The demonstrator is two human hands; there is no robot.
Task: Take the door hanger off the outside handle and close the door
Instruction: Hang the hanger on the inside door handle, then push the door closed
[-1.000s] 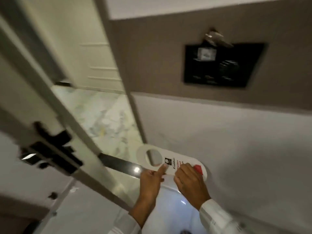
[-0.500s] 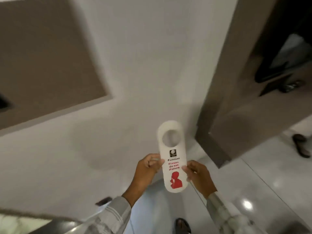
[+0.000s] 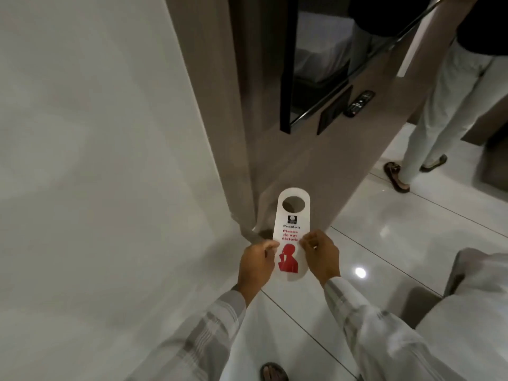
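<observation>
between both hands (image 3: 288, 259), door hanger (image 3: 292, 229), now upright

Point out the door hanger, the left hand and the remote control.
door hanger (image 3: 292, 224): head view, on the printed face below its round hole.
left hand (image 3: 255, 266): head view, on the back of the hand.
remote control (image 3: 359, 103): head view, on its button face.

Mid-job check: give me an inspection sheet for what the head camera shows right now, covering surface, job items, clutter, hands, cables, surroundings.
Surface: glossy tiled floor, one bright light reflection.
Job's things: door hanger off any handle, held upright, "do not disturb" side facing the camera; door and handle not in view.
Clutter: remote control on the wooden partition.
Grippers: left hand and right hand pinch the hanger's lower edges.
Cables: nothing seen.
Surroundings: white wall at left; another person's legs at right.
</observation>
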